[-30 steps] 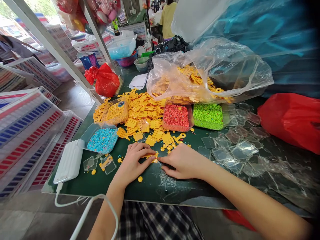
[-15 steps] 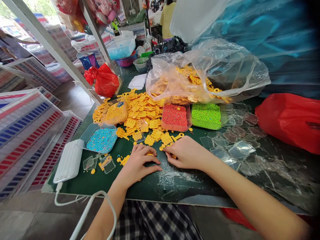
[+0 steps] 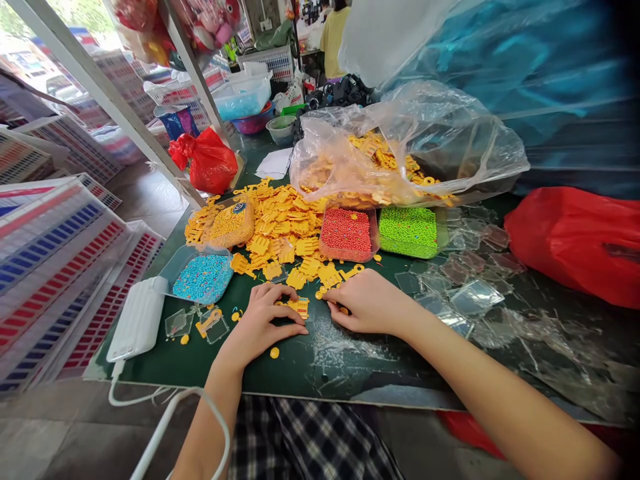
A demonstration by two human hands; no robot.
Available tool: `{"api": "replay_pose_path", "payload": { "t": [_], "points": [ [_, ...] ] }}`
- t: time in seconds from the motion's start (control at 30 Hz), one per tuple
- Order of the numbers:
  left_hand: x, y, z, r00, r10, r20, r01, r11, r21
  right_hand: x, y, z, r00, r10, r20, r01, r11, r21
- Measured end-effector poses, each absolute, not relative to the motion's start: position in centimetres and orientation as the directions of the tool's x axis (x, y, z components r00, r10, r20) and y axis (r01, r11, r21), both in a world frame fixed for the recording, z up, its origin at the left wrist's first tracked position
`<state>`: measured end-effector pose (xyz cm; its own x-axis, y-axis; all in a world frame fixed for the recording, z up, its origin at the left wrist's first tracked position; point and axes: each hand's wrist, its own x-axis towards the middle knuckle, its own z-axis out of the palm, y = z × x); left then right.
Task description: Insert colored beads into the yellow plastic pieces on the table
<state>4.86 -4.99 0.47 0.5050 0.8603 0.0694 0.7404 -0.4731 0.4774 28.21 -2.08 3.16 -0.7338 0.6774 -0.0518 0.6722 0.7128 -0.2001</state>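
Note:
My left hand (image 3: 260,321) rests on the dark green tabletop, fingers bent and apart. Beside its fingertips lies a flat yellow plastic piece (image 3: 301,307) with rows of small coloured beads; part of it is under the fingers. To the right, my right hand (image 3: 367,303) is closed, its fingertips pressed down beside some small round yellow pieces (image 3: 321,293). Whatever it pinches is hidden. Just beyond both hands are loose flat yellow pieces (image 3: 297,277), with a larger heap behind. One yellow disc (image 3: 275,353) sits near my left wrist.
Open trays hold blue beads (image 3: 203,279), yellow beads (image 3: 230,225), red beads (image 3: 345,232) and green beads (image 3: 409,230). A clear bag (image 3: 465,147) of yellow pieces lies behind. Clear plastic squares (image 3: 475,297) spread rightward. A white power bank (image 3: 137,320) with a cable stands left.
My left hand has shifted left, uncovering more of the beaded yellow piece and a yellow disc by the wrist. My right hand stays in nearly the same place, still closed.

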Motion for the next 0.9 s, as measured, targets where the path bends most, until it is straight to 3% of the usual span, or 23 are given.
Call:
{"api": "replay_pose_path", "payload": {
  "t": [0.67, 0.9],
  "points": [
    [5.4, -4.9, 0.3, 0.539, 0.836, 0.105, 0.731, -0.526, 0.435, 28.6, -1.9, 3.8, -0.696, 0.717, -0.046, 0.716, 0.686, -0.130],
    [5.3, -5.2, 0.7, 0.521, 0.841, 0.143, 0.710, -0.521, 0.475, 30.7, -1.1, 4.8, -0.564, 0.818, 0.115, 0.822, 0.569, -0.019]
  ]
}}
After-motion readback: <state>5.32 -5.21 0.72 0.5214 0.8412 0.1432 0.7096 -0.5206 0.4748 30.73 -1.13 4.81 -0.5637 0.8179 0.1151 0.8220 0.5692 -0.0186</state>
